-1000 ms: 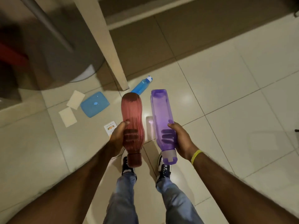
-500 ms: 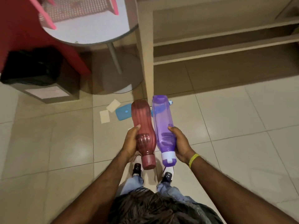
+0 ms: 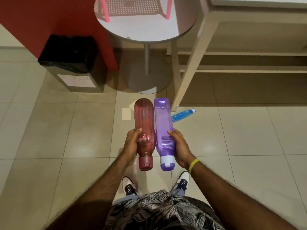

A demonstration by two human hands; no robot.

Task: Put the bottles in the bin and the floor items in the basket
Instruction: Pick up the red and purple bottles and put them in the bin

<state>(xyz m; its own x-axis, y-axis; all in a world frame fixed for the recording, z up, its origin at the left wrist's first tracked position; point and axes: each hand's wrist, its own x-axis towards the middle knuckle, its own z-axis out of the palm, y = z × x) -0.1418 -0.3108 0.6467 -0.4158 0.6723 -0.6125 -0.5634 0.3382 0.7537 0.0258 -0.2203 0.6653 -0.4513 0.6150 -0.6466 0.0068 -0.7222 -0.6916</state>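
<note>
You stand on a tiled floor with a bottle in each hand. Your left hand grips the red bottle around its lower body, cap toward you; your right hand clasps the purple bottle the same way, the two bottles side by side and touching. Ahead to the left, a bin lined with a black bag stands against a red wall. A blue bottle lies on the tiles near a table leg, and paper squares lie just beyond the red bottle.
</note>
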